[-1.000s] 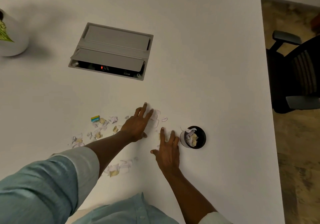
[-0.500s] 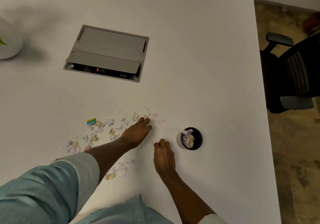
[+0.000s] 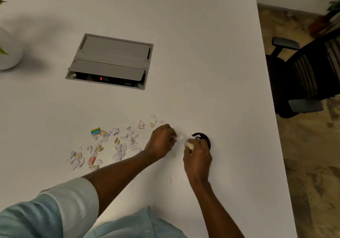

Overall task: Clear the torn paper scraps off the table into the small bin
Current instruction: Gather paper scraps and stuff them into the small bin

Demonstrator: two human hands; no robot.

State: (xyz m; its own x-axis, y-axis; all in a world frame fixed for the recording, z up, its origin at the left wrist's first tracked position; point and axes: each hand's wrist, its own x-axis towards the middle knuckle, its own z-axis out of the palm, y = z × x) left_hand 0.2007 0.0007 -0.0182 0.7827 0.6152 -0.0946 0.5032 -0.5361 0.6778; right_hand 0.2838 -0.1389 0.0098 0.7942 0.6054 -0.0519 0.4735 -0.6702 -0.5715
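Note:
A small black round bin (image 3: 205, 137) stands on the white table (image 3: 202, 72), with paper inside. My right hand (image 3: 197, 156) is closed on a clump of white and tan scraps (image 3: 190, 145) right at the bin's near rim, covering part of it. My left hand (image 3: 161, 142) is just left of the bin, fingers curled and pinching small white scraps (image 3: 179, 137). Several torn paper scraps (image 3: 117, 142) lie scattered to the left of my left hand, among them a yellow-and-teal piece (image 3: 95, 131) and a red-printed piece (image 3: 91, 160).
A grey cable hatch (image 3: 110, 61) is set into the table further back. A white plant pot (image 3: 9, 53) stands at the far left. A black office chair (image 3: 309, 79) sits beyond the table's right edge (image 3: 272, 109).
Both hands went from flat on the table to closed on scraps. The right hand moved right to the bin's rim, and the left hand followed to the right.

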